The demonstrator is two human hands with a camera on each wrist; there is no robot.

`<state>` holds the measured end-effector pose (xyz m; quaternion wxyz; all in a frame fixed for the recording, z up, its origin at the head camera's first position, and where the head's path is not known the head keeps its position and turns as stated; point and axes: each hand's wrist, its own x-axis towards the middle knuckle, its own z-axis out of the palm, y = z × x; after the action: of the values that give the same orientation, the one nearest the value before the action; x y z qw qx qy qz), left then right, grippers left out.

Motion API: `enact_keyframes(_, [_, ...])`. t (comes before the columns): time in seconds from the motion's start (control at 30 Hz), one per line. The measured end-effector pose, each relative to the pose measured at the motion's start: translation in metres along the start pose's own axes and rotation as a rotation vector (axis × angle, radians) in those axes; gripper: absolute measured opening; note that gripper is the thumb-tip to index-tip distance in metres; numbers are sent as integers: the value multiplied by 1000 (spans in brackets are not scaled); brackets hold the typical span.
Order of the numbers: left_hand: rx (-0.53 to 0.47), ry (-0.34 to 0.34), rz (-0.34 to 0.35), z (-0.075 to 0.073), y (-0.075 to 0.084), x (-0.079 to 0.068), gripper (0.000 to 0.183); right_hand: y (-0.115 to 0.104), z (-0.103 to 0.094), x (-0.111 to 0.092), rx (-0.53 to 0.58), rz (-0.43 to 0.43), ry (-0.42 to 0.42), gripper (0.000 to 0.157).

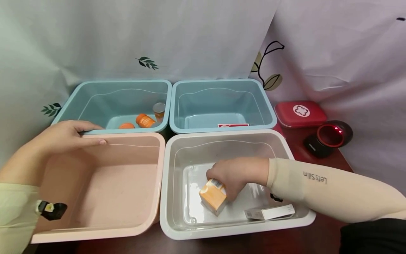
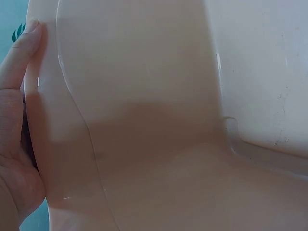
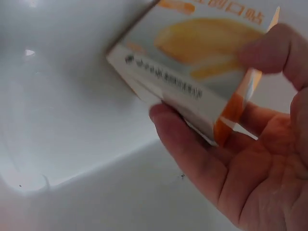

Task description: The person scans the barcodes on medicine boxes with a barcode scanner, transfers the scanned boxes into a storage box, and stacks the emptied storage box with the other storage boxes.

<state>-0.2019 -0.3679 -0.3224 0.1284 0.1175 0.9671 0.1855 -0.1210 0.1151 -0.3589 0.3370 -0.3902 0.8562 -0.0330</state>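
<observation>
In the head view my right hand (image 1: 233, 176) holds an orange and white box of adhesive bandages (image 1: 214, 195) inside the light grey bin (image 1: 238, 231). The right wrist view has the thumb on the box's printed face and the fingers (image 3: 187, 149) round its side and underneath. A flat white box (image 1: 269, 212) lies near the front wall of the same bin. My left hand (image 1: 71, 135) grips the back rim of the pink bin (image 1: 120, 190), its thumb on the inner side and its other fingers behind the rim, partly hidden.
Behind stand two blue bins. The left one (image 1: 123, 82) holds orange bottles (image 1: 146, 120) and a can (image 1: 159, 111); the right one (image 1: 219, 82) holds a red and white item (image 1: 233, 125). A red case (image 1: 299, 113) and a black scanner (image 1: 330, 137) sit at the right.
</observation>
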Motion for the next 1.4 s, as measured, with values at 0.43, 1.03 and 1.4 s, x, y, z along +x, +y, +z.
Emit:
enact_keyframes(0.43, [5,0,4,1,-1,0,55,2,1,5,-65,-76,188,63])
enact_keyframes(1.03, [4,0,15,1,3,0,56,6,-41,-35,214,-242,490,63])
enact_keyframes(1.4, [1,5,17,0,3,-1,55,7,-68,-82,309,-256,629,64])
